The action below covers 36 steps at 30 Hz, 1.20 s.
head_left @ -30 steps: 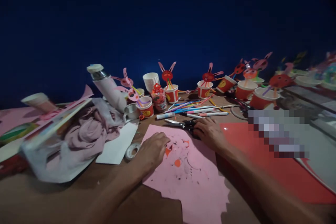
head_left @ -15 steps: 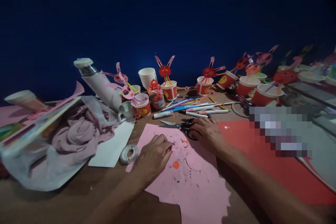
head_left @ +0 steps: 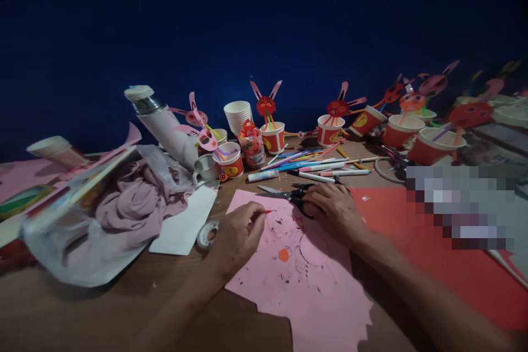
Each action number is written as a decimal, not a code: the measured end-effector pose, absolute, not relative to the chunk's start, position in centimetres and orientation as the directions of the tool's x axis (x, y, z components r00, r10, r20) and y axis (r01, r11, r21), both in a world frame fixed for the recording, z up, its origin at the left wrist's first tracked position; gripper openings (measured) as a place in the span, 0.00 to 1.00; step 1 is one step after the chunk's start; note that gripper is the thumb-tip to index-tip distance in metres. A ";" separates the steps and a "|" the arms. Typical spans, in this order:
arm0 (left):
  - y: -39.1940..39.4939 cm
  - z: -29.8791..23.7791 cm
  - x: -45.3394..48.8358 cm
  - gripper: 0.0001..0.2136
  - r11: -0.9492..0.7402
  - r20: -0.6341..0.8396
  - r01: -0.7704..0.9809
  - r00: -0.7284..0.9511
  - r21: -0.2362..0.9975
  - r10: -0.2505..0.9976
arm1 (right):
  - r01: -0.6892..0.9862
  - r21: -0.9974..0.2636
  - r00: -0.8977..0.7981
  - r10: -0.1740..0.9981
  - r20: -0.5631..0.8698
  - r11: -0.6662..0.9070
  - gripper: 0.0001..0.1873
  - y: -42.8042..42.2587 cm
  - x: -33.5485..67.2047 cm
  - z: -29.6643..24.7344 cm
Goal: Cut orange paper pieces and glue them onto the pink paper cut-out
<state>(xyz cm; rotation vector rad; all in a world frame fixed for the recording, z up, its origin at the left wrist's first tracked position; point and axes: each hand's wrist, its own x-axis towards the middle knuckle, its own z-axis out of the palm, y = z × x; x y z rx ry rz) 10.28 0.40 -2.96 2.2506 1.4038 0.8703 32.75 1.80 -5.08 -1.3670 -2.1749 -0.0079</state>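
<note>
My left hand (head_left: pixel 243 231) is closed in a pinch over the left part of a pink paper sheet (head_left: pixel 330 297). A small red paper scrap (head_left: pixel 268 212) pokes out from its fingertips. My right hand (head_left: pixel 334 206) curls over the black handles of a pair of scissors (head_left: pixel 284 193), lying at the sheet's top edge with blades pointing left. On the sheet are an orange paper dot (head_left: pixel 283 254), dark specks of scrap and drawn curved lines. Left of my left hand is a roll of clear tape (head_left: pixel 207 235), partly covered by my wrist.
Markers and coloured sticks (head_left: pixel 313 165) lie behind the scissors. Red paper cups (head_left: pixel 274 137) with paper rabbit heads line the back. A plastic bag with cloth (head_left: pixel 136 198), a metal mug (head_left: pixel 206 169) and a leaning thermos (head_left: pixel 169 132) are left; red paper (head_left: pixel 412 264) is right.
The view has shifted, so most things appear slightly farther right. My left hand has risen slightly away from the orange dot, with the red scrap at its fingertips. My right hand stays at the scissors.
</note>
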 end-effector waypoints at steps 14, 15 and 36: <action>-0.5 -3.0 11.3 0.07 -0.200 0.094 0.468 0.241 0.861 0.966 | 0.848 -0.170 -0.417 0.831 0.367 0.501 0.05 0.3 30.8 -4.9; -0.6 -3.0 11.4 0.07 -0.174 0.072 0.444 0.238 0.879 0.969 | 0.852 -0.171 -0.412 0.835 0.364 0.495 0.05 0.3 30.7 -4.9; -0.8 -3.9 13.2 0.10 0.147 -0.153 0.042 0.288 0.988 0.945 | 0.539 -0.770 -0.273 0.936 0.222 0.340 0.08 -2.4 29.0 -3.2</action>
